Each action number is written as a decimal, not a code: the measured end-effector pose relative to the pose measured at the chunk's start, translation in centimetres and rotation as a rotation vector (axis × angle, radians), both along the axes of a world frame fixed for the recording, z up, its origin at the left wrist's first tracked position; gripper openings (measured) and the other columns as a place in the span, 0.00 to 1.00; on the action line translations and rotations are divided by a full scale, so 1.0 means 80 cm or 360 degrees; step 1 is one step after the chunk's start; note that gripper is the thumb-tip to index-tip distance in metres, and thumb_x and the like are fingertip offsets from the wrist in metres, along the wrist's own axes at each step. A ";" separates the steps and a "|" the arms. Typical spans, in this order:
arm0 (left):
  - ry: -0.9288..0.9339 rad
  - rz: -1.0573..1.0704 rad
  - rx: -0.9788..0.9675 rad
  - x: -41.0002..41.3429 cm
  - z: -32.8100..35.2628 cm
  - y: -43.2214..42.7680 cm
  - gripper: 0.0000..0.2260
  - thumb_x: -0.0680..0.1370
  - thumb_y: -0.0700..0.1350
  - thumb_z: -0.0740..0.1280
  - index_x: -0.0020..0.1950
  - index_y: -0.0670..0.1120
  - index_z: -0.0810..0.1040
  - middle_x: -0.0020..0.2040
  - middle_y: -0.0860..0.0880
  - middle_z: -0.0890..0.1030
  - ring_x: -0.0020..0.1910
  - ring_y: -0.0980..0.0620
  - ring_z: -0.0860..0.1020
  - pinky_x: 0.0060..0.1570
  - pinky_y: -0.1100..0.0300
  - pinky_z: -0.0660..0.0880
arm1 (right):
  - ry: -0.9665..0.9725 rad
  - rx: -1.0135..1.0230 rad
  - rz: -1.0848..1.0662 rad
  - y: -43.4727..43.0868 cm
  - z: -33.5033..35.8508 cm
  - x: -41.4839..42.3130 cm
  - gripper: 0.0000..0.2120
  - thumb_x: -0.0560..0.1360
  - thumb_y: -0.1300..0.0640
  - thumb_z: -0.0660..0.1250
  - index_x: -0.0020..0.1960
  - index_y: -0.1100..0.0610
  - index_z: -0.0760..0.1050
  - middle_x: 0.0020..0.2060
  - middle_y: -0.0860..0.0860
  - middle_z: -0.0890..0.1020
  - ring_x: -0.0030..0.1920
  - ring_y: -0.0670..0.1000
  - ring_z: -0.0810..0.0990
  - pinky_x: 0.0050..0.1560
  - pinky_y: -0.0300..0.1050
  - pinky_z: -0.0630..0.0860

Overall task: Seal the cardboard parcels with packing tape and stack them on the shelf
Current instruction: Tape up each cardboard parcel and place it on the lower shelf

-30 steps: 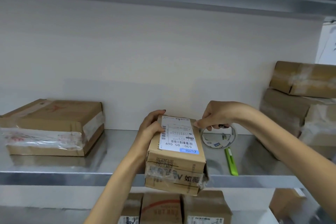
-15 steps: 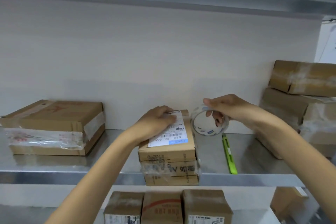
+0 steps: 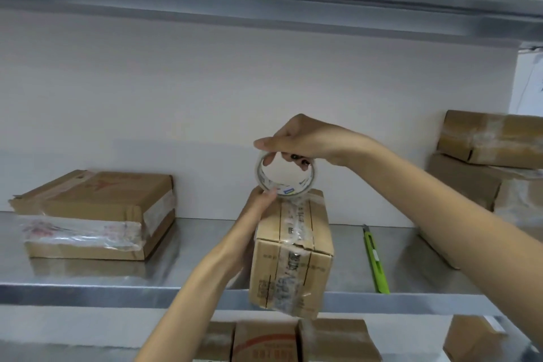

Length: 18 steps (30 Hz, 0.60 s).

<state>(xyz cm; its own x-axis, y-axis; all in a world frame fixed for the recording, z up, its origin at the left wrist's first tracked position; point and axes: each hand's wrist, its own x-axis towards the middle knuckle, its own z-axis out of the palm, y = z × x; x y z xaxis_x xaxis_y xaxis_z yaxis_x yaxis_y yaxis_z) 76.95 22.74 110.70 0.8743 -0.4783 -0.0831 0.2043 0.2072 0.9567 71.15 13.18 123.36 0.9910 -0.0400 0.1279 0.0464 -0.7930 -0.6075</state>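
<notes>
- The parcel [image 3: 293,244] stands on end at the shelf's [image 3: 117,294] front edge, about midway along it. Its lower end hangs over the lip, and old tape runs down the near face.
- The roll [image 3: 289,189] sits just above the parcel's top far edge, touching it or nearly so.
- Judged step: starting a fresh strip. Anchor the tape end firmly on top, draw the roll straight down the seam, keep the strip taut and centred, then smooth it flat.
- The overhang could let the parcel tip, so it needs steadying.
- The left hand [image 3: 258,204] reaches up from below, fingers curled round the parcel's top left corner. I cannot tell whether they pin the tape end.
- The right hand [image 3: 308,141] arches over from the right, wrist bent, fingers [image 3: 296,159] hooked through the roll's core and thumb outside.
- A knife [image 3: 374,261] lies to the right, near the front edge.
</notes>
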 end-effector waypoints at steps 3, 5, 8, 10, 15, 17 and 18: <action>-0.0076 -0.0177 0.0004 -0.002 -0.010 0.016 0.21 0.78 0.28 0.61 0.71 0.36 0.65 0.63 0.40 0.75 0.42 0.57 0.76 0.33 0.74 0.73 | 0.0020 -0.0024 -0.0008 0.013 -0.004 0.010 0.20 0.76 0.44 0.66 0.43 0.60 0.84 0.27 0.49 0.70 0.26 0.48 0.67 0.31 0.40 0.68; -0.0200 -0.0201 -0.0004 -0.001 -0.010 0.019 0.22 0.71 0.27 0.68 0.63 0.39 0.71 0.57 0.40 0.78 0.38 0.59 0.75 0.28 0.74 0.71 | 0.0004 -0.0013 -0.0008 0.015 -0.008 0.013 0.20 0.76 0.44 0.66 0.43 0.61 0.84 0.26 0.49 0.69 0.26 0.49 0.66 0.30 0.40 0.67; -0.0114 -0.0231 -0.0398 -0.020 -0.019 0.024 0.21 0.62 0.37 0.64 0.56 0.41 0.75 0.45 0.44 0.82 0.38 0.52 0.83 0.32 0.64 0.77 | -0.0012 -0.0005 -0.0030 0.014 -0.009 0.010 0.19 0.77 0.46 0.66 0.43 0.62 0.83 0.23 0.49 0.68 0.24 0.49 0.64 0.27 0.40 0.65; -0.0042 -0.0230 -0.0525 -0.025 -0.025 0.024 0.21 0.62 0.38 0.64 0.55 0.42 0.75 0.45 0.43 0.82 0.38 0.49 0.83 0.33 0.60 0.78 | -0.0012 -0.0054 -0.0057 0.015 -0.009 0.006 0.18 0.77 0.49 0.66 0.41 0.62 0.83 0.21 0.49 0.67 0.23 0.49 0.64 0.26 0.40 0.65; -0.0026 -0.0145 -0.0475 -0.028 -0.025 0.029 0.28 0.61 0.39 0.64 0.63 0.43 0.73 0.51 0.41 0.79 0.44 0.46 0.80 0.37 0.57 0.77 | -0.0002 -0.0512 -0.0235 0.011 0.018 -0.014 0.13 0.72 0.53 0.66 0.33 0.58 0.82 0.17 0.46 0.66 0.20 0.49 0.62 0.26 0.37 0.63; -0.0057 -0.0150 -0.0491 -0.028 -0.028 0.031 0.29 0.62 0.38 0.64 0.64 0.43 0.73 0.53 0.41 0.78 0.43 0.47 0.80 0.34 0.58 0.77 | 0.0122 -0.0750 -0.0314 0.001 0.031 -0.027 0.13 0.71 0.52 0.67 0.32 0.57 0.82 0.18 0.46 0.67 0.21 0.49 0.63 0.27 0.38 0.64; -0.0080 -0.0155 -0.0479 -0.028 -0.028 0.031 0.29 0.62 0.38 0.64 0.65 0.44 0.73 0.54 0.41 0.78 0.43 0.47 0.80 0.33 0.59 0.77 | 0.0192 -0.0824 -0.0344 -0.006 0.033 -0.033 0.14 0.72 0.51 0.68 0.32 0.57 0.82 0.19 0.47 0.68 0.22 0.49 0.64 0.28 0.38 0.65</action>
